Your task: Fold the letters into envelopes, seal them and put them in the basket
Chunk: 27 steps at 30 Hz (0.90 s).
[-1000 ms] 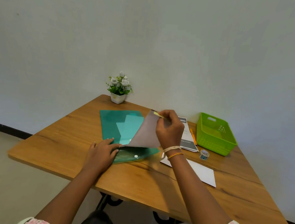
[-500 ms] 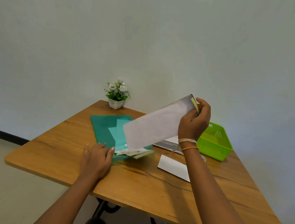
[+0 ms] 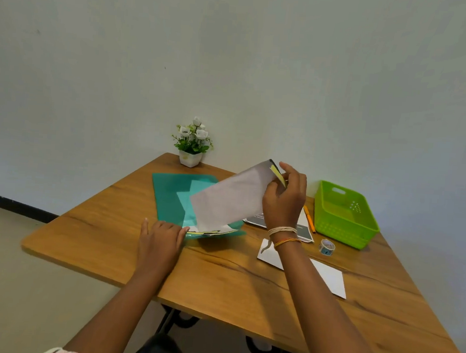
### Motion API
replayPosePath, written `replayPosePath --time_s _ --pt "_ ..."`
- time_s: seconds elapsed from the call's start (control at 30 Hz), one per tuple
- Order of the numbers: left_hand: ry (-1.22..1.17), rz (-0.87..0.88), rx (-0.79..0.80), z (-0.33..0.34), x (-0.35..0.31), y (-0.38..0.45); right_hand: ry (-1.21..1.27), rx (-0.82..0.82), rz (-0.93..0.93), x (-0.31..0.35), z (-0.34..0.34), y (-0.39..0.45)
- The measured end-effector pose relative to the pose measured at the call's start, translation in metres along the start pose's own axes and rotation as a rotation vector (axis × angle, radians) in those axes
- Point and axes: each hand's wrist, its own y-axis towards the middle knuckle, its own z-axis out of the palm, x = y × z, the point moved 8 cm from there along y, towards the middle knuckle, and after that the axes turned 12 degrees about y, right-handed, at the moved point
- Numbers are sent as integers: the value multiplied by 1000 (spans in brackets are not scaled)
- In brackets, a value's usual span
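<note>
My right hand [image 3: 284, 200] pinches the top corner of a grey-backed letter sheet [image 3: 230, 198] and holds it raised and tilted, its lower end still at the mouth of a teal plastic folder [image 3: 174, 194]. My left hand [image 3: 160, 240] lies flat on the folder's near edge, pinning it to the table. More sheets [image 3: 210, 231] poke out of the folder's mouth. A white envelope [image 3: 327, 275] lies flat on the table near my right forearm. The green basket [image 3: 344, 229] stands at the right side of the table; I see nothing inside it.
A printed dark-and-white sheet [image 3: 303, 229] lies behind my right wrist, with an orange pencil [image 3: 309, 218] beside it. A small tape roll [image 3: 327, 246] sits in front of the basket. A potted flower plant [image 3: 192, 142] stands at the table's far corner against the wall.
My right hand has drawn the grey-backed sheet up and to the right out of the folder. My left hand stays pressed on the folder's near edge.
</note>
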Motion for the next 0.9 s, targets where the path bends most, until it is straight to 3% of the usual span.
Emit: replayPosePath --time_s 0.2,0.27,0.4,0.5,0.63,0.77,0.9 --pt "-21 0 7 -1 -2 0 0 366 407 -49 17 -8" --pt "-39 -6 2 -2 -2 0 -7 258 402 -54 9 -9" --pt "-101 -60 -38 -9 1 -2 3 -82 195 -41 -15 -6" --pt "-113 -126 -101 -16 8 -4 24 -107 46 -29 -14 -8" --pt "-107 -299 -127 -13 26 -6 -12 164 -110 -27 15 -33" --pt "-56 -489 -80 -6 41 -9 -85 584 53 -56 44 -88" --pt "-51 -622 -5 5 54 -8 -247 809 228 -82 48 -135"
